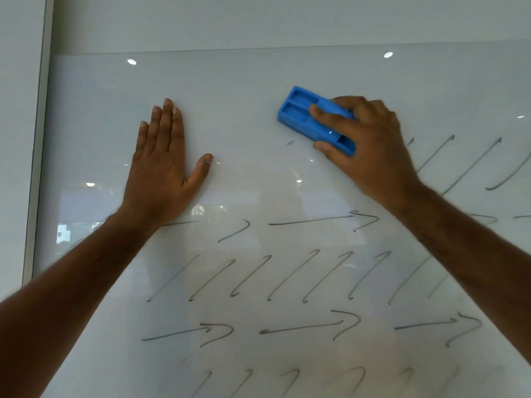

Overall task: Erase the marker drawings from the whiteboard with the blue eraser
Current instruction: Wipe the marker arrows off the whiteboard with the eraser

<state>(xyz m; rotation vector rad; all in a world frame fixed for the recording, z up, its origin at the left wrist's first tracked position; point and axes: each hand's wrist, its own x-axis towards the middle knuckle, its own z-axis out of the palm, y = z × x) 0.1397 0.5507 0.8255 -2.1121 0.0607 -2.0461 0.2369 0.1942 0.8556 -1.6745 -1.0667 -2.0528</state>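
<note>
Closest to me, both forearms reach up and away from the camera, and between them the lower rows of marker drawings, slanted hooks and long arrows, sit untouched on the whiteboard. Farther up, my left hand lies flat against the board, fingers straight and close together with the thumb splayed out, holding nothing; it looks like a brace. Across from it my right hand clamps the blue eraser, thumb on the lower edge and fingers curled over the top, and the eraser lies tilted, its free end pointing up and left, apparently face down on the glass. The patch between the two hands is already clean save one tiny fleck just below the eraser. So I judge the step in hand to be wiping the top row, with slanted strokes remaining right of my wrist (partly hidden by it). Next I would sweep right across those with firm, even pressure, then work down row by row. Beyond the board's top edge, only the plain wall shows.
</note>
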